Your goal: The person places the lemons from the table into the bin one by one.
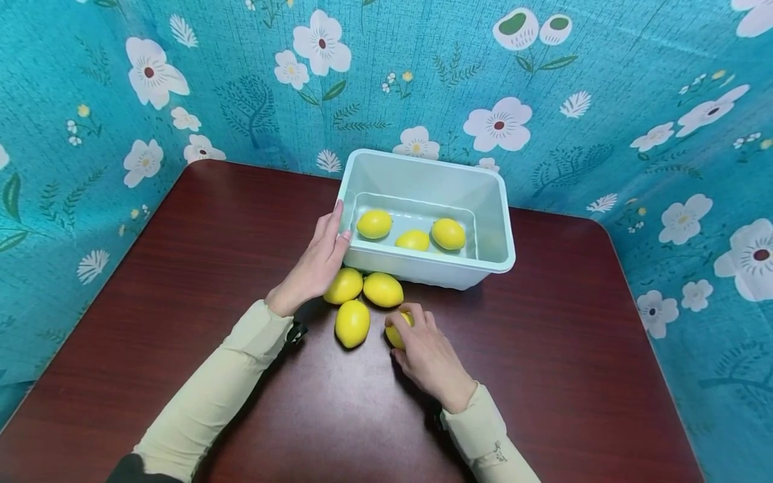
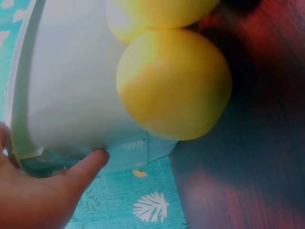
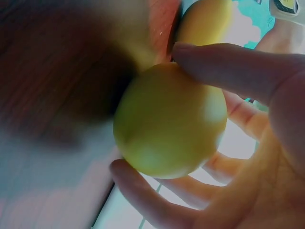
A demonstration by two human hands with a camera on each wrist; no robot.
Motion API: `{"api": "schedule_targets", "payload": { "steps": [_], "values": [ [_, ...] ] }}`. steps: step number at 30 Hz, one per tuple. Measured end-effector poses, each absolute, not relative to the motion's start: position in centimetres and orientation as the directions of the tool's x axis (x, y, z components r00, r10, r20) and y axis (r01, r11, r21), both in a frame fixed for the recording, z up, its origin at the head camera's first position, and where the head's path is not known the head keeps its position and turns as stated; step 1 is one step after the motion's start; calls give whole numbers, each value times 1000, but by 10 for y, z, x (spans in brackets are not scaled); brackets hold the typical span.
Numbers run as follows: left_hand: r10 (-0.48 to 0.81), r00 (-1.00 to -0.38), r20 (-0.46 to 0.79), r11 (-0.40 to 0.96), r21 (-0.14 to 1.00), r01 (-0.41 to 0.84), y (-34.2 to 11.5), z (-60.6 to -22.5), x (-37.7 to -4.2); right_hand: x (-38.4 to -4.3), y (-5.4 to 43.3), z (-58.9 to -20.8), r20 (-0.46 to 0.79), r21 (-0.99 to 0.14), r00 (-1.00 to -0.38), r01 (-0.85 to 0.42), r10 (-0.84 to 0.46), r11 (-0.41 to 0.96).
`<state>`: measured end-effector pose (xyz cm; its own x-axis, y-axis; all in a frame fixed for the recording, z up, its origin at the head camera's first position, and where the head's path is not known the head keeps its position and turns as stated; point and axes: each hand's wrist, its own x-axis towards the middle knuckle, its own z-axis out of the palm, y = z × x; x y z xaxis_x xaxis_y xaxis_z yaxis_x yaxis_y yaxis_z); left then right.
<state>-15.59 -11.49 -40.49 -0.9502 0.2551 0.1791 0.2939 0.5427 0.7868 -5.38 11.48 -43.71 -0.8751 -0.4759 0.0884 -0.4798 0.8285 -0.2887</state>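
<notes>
My right hand (image 1: 431, 352) curls its fingers and thumb around a yellow lemon (image 3: 169, 124) close over the table. My left hand (image 1: 317, 261) rests against the left side of a pale blue plastic bin (image 1: 423, 268), its fingers straight along the wall and its thumb by the front corner. Inside the bin lie three lemons, one on the left (image 1: 374, 224), one at the front (image 1: 413, 240) and one on the right (image 1: 449, 234). Before the bin, three more lemons (image 1: 353, 323) sit grouped on the table between my hands.
The dark red-brown wooden table (image 1: 561, 349) carries the bin near its back edge. A blue flowered cloth (image 1: 386, 87) hangs behind the table and at both sides.
</notes>
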Motion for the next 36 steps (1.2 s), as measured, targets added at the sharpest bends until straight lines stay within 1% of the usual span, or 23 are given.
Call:
{"api": "schedule_targets", "payload": {
  "steps": [10,20,36],
  "values": [
    [251,-953,170,541,791,284,-116,-406,-155,-54,128,-434,8,-331,-909,-396,-417,857],
    [252,-953,168,542,791,283,-115,-407,-154,-53,132,-435,22,-324,-917,-384,-399,864],
    [250,-952,177,541,790,289,-114,-404,-154,-54,138,-434,-16,-304,-931,-344,-366,888]
  ]
}}
